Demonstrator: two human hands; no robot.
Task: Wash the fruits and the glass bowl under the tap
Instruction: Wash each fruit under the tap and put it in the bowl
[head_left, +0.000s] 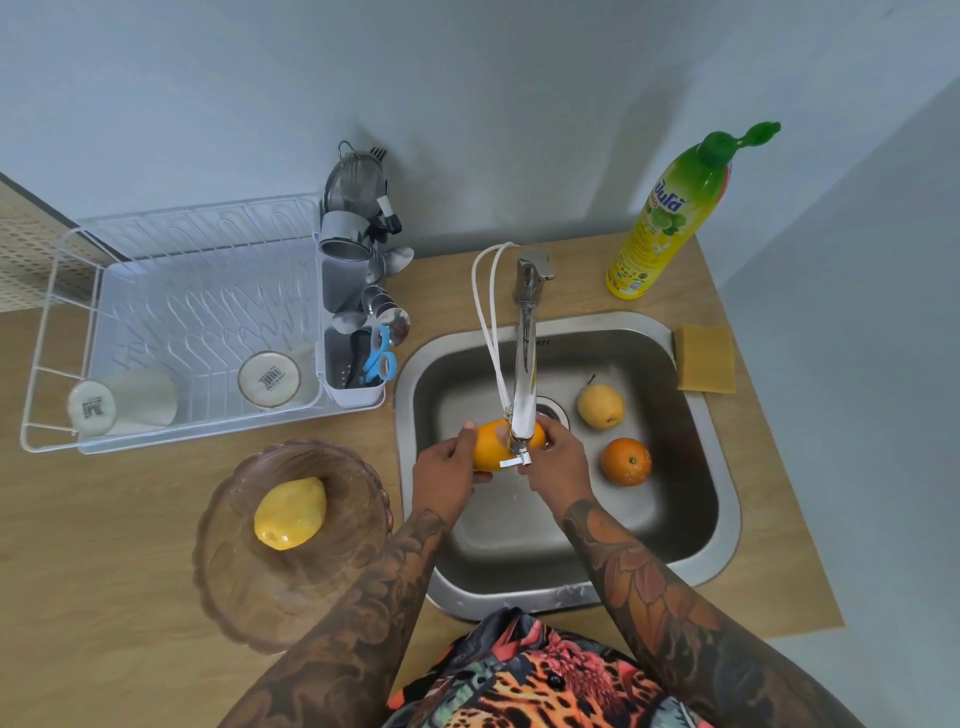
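My left hand (445, 470) and my right hand (558, 461) both grip an orange (488, 447) over the steel sink (722, 467), right under the tap spout (524, 374). The spout hides part of the orange. On the sink floor lie a yellow pear (601, 406) and a second orange (626, 461). The brownish glass bowl (249, 577) stands on the counter left of the sink with a yellow mango (290, 513) in it.
A white dish rack (171, 322) with two cups and a cutlery holder stands at the back left. A yellow sponge (705, 357) lies at the sink's right rim, and a dish soap bottle (670, 218) stands behind it. Wooden counter (93, 571) surrounds the sink.
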